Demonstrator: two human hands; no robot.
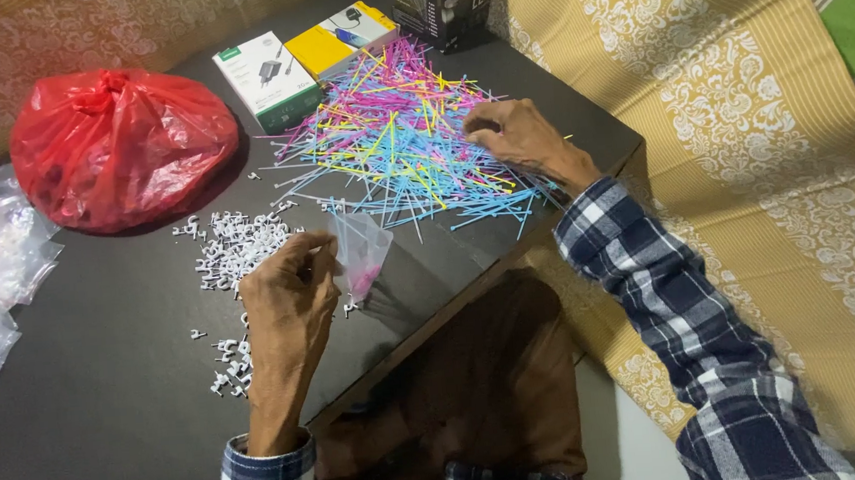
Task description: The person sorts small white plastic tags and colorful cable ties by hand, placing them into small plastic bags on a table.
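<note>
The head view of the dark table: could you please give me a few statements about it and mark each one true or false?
1. The left hand holds a small clear plastic bag with pink pieces inside. True.
2. The right hand rests on the heap of small white plastic clips. False: it rests on the pile of thin multicoloured plastic ties.
3. The knotted red plastic bag lies at the far left of the dark table. True.
4. The white box lies on top of the yellow box. False: they lie side by side.
</note>
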